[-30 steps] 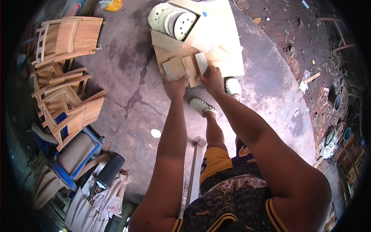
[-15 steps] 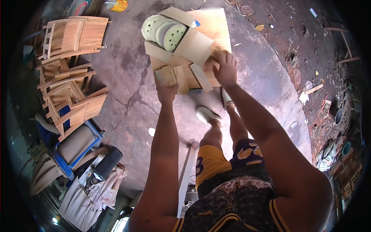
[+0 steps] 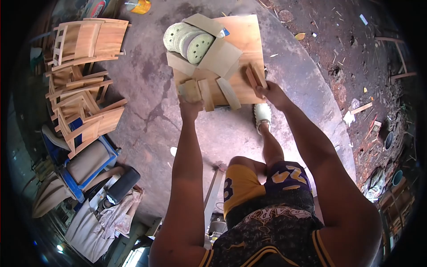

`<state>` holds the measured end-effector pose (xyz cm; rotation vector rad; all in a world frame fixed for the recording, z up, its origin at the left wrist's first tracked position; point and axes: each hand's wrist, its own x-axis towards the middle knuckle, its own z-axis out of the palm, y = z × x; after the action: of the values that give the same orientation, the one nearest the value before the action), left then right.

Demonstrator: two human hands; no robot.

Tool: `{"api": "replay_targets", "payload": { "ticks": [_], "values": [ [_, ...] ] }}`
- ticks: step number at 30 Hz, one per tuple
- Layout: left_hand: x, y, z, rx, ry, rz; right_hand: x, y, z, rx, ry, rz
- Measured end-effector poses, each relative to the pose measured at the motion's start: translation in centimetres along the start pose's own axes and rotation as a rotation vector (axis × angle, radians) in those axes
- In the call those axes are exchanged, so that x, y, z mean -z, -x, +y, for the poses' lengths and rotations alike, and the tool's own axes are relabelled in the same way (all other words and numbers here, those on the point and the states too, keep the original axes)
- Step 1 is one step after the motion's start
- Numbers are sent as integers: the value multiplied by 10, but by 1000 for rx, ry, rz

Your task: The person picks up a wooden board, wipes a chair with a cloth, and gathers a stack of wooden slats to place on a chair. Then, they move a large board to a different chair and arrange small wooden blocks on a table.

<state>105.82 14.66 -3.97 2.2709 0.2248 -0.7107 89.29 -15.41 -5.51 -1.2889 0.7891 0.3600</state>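
I carry a plywood board (image 3: 242,42) out in front of me above the concrete floor. My left hand (image 3: 190,107) grips its near left edge, next to a small wooden block (image 3: 191,90) and two thin wooden slats (image 3: 206,94) that lie on the board. My right hand (image 3: 273,94) holds the near right edge, fingers against two short wooden pieces (image 3: 255,76). An open cardboard box (image 3: 218,49) on the board holds several round perforated sanding discs (image 3: 189,38).
A pile of wooden chairs (image 3: 80,75) stands at the left, with a blue-framed seat (image 3: 86,164) and cloth below it. A yellow can (image 3: 138,6) sits at the top. Scrap wood and debris (image 3: 364,107) litter the ground at right. My foot in a pale shoe (image 3: 262,115) is under the board.
My right hand has come back from the middle of the board to its near right edge. My legs have stepped, and the board with its load sits slightly farther right in view.
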Motion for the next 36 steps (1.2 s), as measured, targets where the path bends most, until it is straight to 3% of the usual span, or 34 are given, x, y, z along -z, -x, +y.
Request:
{"api": "replay_targets", "payload": {
  "ticks": [2,4,5,6,7,8,9,10,11,12,15,18,20,24,26,28,30,32,34,36],
  "values": [
    [-1,-1,5,-13,40,-23,-4,18,4,-12,-187,-53],
    [-6,-5,-14,-171,-345,368,-13,29,15,-40,-420,-159],
    [-3,3,-8,-166,-349,373,-25,40,6,-46,-456,-138],
    [0,17,7,-310,-192,321,-36,51,-5,-88,-515,-134],
    [-1,28,15,-451,-35,268,-47,53,-3,2,-361,-149],
    [-11,31,2,-694,-130,310,-58,52,0,93,-208,-163],
    [-21,32,-14,-512,83,42,-71,49,4,131,-179,-242],
    [-29,60,12,-257,418,-148,-87,55,-8,124,-114,-236],
    [-31,81,30,-113,492,-270,-101,59,-17,205,-33,-270],
    [-42,84,16,-47,536,-298,-114,62,-27,289,50,-302],
    [-36,90,11,21,611,-219,-153,62,-10,181,74,-197],
    [-25,75,-11,58,708,-271,-166,59,-9,185,109,-185],
    [-13,65,-21,171,821,-413,-173,56,-12,191,176,-178],
    [7,47,-25,112,928,-627,-201,55,-4,119,73,-84],
    [13,38,-23,-11,920,-778,-216,56,3,195,-55,24],
    [16,32,-16,47,899,-765,-226,53,5,223,22,144],
    [20,22,-8,-210,341,-596,-232,45,10,275,165,355],
    [34,14,2,-203,369,-525,-239,36,9,238,126,418],
    [34,-4,-15,-245,421,-440,-241,36,-15,141,-141,439],
    [39,-2,-17,-188,482,-487,-240,35,-18,119,-140,430]
  ]
}}
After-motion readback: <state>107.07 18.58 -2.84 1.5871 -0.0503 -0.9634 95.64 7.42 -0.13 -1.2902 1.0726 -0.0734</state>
